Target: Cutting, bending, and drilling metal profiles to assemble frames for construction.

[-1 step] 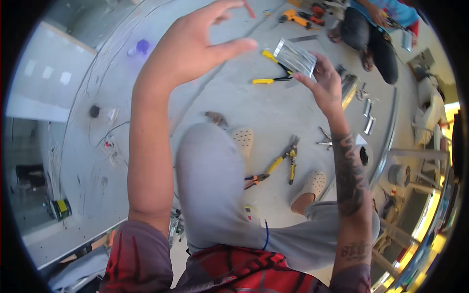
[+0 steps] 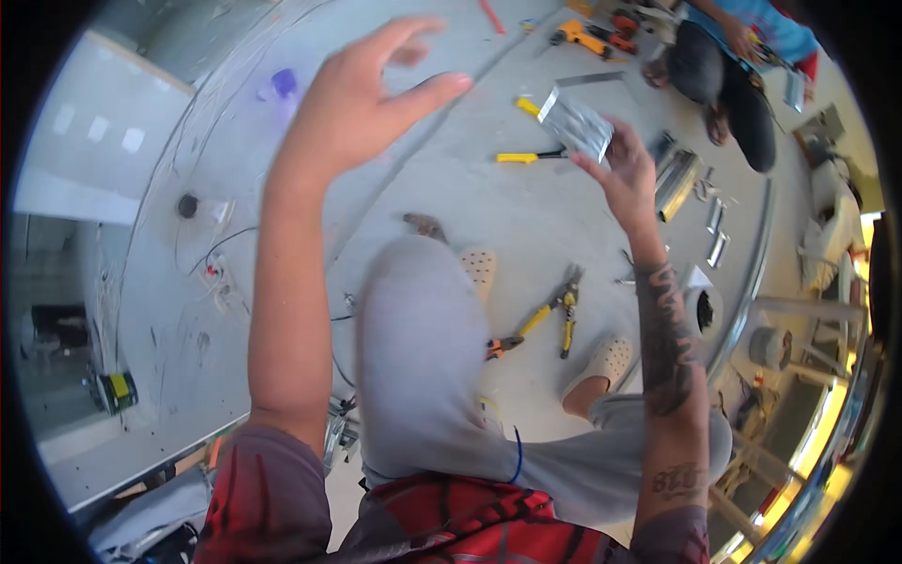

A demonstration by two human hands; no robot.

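Holding a folded silvery metal piece (image 2: 576, 124) in the right hand (image 2: 631, 174), pinched at one end between thumb and fingers, raised above the grey floor (image 2: 526, 216) and partly hiding a yellow-handled tool (image 2: 515, 158) lying beyond. Holding nothing in the left hand (image 2: 352, 108): spread wide, thumb apart from half-curled fingers, well apart from the metal. Since a moment ago, drawn slightly farther from the piece on the left; on the right, turned a little, showing a brighter, smoother face. Judging from that, probably supporting the piece one-handed, with the left free. Lying nearer the floor's near edge: yellow-handled snips (image 2: 567, 331). Toward the right edge: small metal brackets (image 2: 719, 250). Toward the far edge: an orange drill (image 2: 581, 39); in the far right corner, a person in blue (image 2: 778, 38).
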